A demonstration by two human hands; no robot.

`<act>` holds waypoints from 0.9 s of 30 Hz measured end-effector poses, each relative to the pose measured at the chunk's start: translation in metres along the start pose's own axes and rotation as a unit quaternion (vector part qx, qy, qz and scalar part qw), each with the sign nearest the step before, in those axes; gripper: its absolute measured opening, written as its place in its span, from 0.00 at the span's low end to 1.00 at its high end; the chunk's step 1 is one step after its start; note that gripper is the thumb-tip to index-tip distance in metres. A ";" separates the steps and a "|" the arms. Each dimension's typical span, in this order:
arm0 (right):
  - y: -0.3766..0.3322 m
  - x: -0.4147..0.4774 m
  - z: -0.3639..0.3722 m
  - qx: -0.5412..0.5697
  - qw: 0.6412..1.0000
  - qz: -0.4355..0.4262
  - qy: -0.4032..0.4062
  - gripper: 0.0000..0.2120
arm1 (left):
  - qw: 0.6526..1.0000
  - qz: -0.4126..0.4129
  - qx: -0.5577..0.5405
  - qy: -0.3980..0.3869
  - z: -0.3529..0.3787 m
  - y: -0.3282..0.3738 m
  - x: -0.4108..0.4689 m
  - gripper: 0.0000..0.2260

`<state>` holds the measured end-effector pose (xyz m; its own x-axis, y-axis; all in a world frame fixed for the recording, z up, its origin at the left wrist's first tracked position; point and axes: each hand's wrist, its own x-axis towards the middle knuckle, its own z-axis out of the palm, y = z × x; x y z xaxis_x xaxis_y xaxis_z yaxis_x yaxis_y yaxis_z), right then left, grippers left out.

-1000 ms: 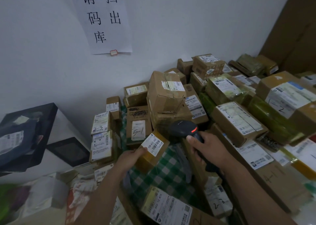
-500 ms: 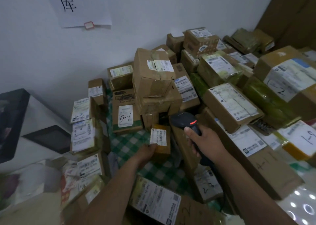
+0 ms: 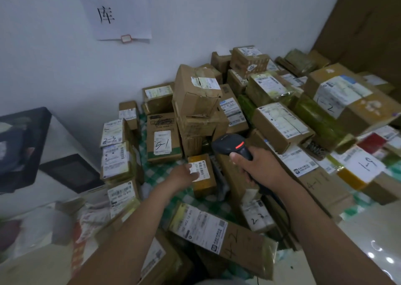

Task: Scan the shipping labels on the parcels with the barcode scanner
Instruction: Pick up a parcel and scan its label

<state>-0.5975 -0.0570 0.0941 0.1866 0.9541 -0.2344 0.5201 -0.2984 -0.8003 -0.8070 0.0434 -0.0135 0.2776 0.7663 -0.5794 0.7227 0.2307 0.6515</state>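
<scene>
The small yellow-taped parcel (image 3: 202, 176), held up to the barcode scanner (image 3: 230, 146) a second ago, now sits on the table's checked cloth (image 3: 160, 173) just in front of the box marked 5-1 (image 3: 162, 139). It has probably been scanned. The left hand (image 3: 184, 177) touches its label edge; I cannot tell if it is gripping or resting. The right hand (image 3: 258, 169) grips the scanner, right of that box. Stacked parcels crowd both sides, leaving a narrow cloth strip.

Head view, looking down, close over parcels (image 3: 201, 120)
</scene>
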 end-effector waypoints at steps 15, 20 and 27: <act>0.032 -0.106 0.000 0.020 0.998 0.052 0.010 0.19 | 0.983 0.137 0.119 0.023 0.019 0.008 -0.129 0.25; 0.051 -0.104 0.002 0.023 0.998 0.053 -0.039 0.21 | 0.981 0.132 0.124 0.067 0.041 -0.006 -0.146 0.22; 0.095 -0.101 -0.002 0.000 0.991 0.074 -0.107 0.26 | 0.976 0.020 0.122 0.176 0.109 -0.024 -0.160 0.29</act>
<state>-0.5655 -0.1817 0.0431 0.0796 0.8834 -0.4619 0.4994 -0.4363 -0.7485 -0.8001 -0.1497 0.0100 0.1042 0.9404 -0.3236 0.8576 0.0798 0.5081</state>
